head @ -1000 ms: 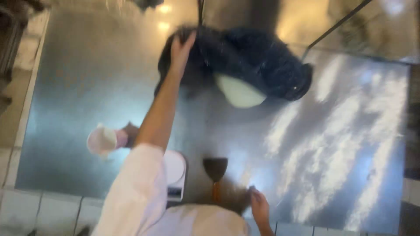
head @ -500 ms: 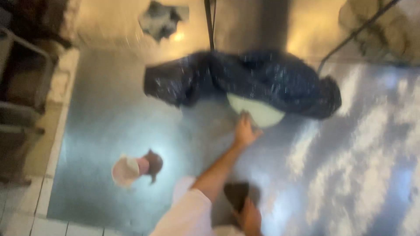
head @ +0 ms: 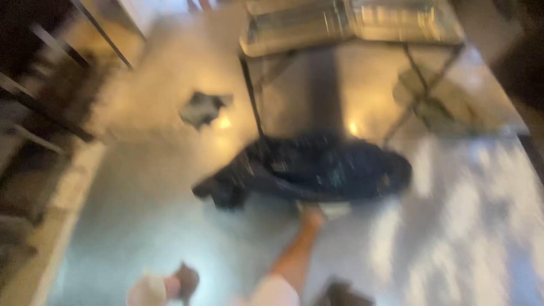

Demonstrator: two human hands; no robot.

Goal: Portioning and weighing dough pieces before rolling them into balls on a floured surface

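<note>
The whole view is blurred by motion. My left hand [head: 311, 218] reaches forward on a bare forearm with a white sleeve. It touches a pale lump [head: 334, 209] at the near edge of a crumpled black plastic bag [head: 317, 167], which lies on the steel tabletop [head: 170, 215]. Whether the fingers grip the lump is too blurred to tell. A dark brownish tool [head: 340, 294] shows at the bottom edge. My right hand is out of the frame.
A pink-and-white object [head: 148, 290] with a dark piece [head: 187, 279] beside it lies at the bottom left. A crumpled grey scrap [head: 202, 107] sits further back. A metal tray on thin black legs [head: 351, 25] stands behind the bag. Dark racks fill the left side.
The view has tilted up and away, so the bag sits lower in frame and the tray stand appears. My left hand stays at the pale lump. My right hand has dropped out of view.
</note>
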